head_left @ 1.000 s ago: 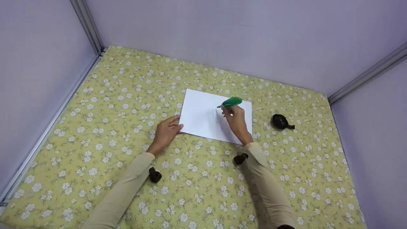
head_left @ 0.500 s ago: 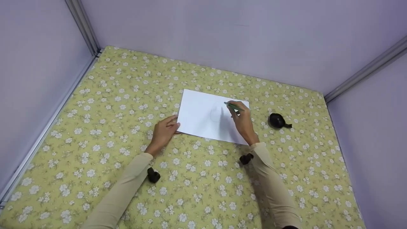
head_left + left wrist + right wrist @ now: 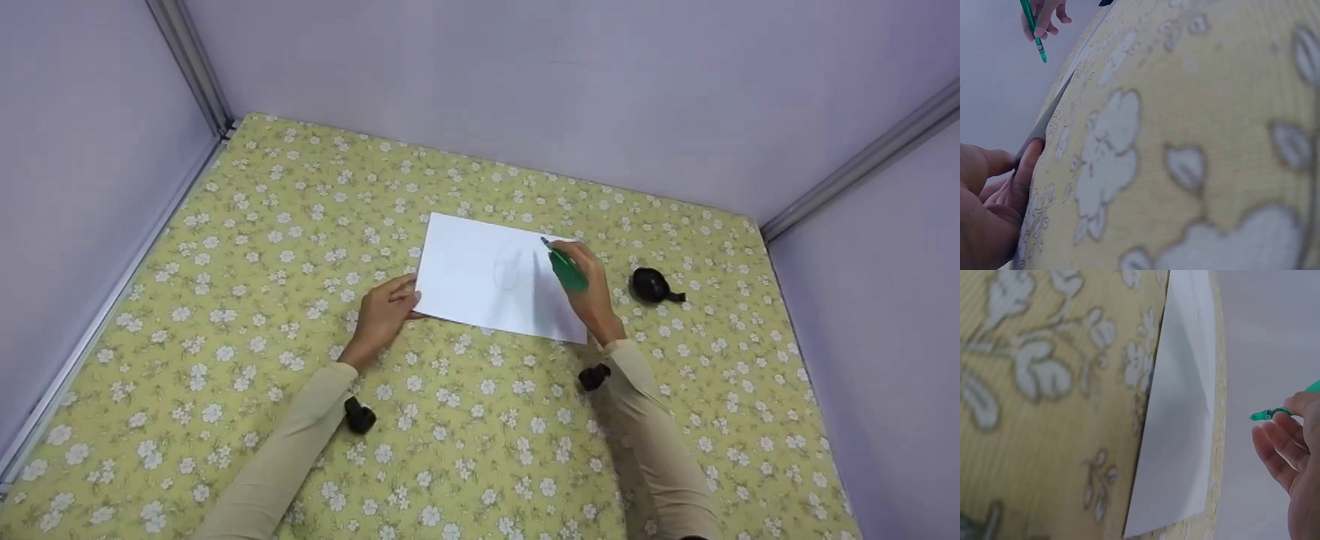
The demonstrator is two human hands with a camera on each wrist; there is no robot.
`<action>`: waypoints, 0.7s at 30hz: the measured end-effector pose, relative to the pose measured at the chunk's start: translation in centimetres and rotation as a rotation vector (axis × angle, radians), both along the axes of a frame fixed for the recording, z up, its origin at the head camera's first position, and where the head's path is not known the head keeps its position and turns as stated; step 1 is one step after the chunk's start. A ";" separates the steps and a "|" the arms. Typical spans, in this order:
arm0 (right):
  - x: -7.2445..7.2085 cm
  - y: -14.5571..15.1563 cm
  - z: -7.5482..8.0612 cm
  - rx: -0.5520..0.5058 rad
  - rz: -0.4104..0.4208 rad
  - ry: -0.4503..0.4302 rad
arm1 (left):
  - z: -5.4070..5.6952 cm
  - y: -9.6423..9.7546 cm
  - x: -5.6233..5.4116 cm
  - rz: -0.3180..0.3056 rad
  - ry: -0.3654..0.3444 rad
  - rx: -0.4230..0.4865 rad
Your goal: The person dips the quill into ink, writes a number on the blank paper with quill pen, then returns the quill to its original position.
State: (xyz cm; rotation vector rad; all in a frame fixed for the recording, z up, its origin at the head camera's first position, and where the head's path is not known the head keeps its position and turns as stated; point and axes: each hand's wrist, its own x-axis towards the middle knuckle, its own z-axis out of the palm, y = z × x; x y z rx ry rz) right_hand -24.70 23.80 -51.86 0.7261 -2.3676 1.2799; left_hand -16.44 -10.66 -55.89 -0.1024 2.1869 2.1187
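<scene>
A white sheet of paper [image 3: 465,262] lies on the flowered cloth, with a faint rounded outline near its middle. At its lower left corner my left hand [image 3: 381,315] pinches the edge; in the left wrist view the thumb lies on one side of the paper [image 3: 1044,121] and a finger on the other. My right hand [image 3: 591,289] holds a green feather pen [image 3: 568,271] over the paper's right part. The pen's tip [image 3: 1258,415] is off the sheet in the right wrist view, and the hand's other fingers are loosely bent.
A black round object with a short neck [image 3: 650,286] lies on the cloth [image 3: 450,480] to the right of the paper. Pale walls [image 3: 487,90] close in the table at the back and both sides. Small black devices [image 3: 360,416] sit at the wrists.
My right hand has moved right across the paper with the pen, lifting it and turning the feather end toward me. More of the faint outline shows. The left hand stays at the corner.
</scene>
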 end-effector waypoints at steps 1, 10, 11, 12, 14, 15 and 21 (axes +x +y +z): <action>0.0 0.2 -0.1 -0.002 0.011 0.014 | 0.0 0.0 0.0 0.002 -0.001 -0.005; 0.1 1.9 -0.2 0.065 0.003 0.081 | 0.2 0.0 0.0 0.000 -0.015 0.003; 0.2 2.1 -0.2 0.085 -0.010 0.082 | 0.2 -0.1 0.0 -0.003 -0.020 0.006; 0.2 2.4 -0.1 0.101 -0.020 0.079 | 0.2 -0.1 0.0 -0.009 -0.024 0.006; 0.4 2.9 -0.1 0.132 -0.047 0.062 | 0.2 -0.2 -0.1 -0.020 -0.034 0.016; 0.5 3.2 0.0 0.139 -0.058 0.047 | 0.2 -0.3 -0.1 -0.024 -0.040 0.024; 1.0 4.5 0.2 0.178 -0.123 0.012 | 0.2 -0.6 -0.2 -0.050 -0.062 0.074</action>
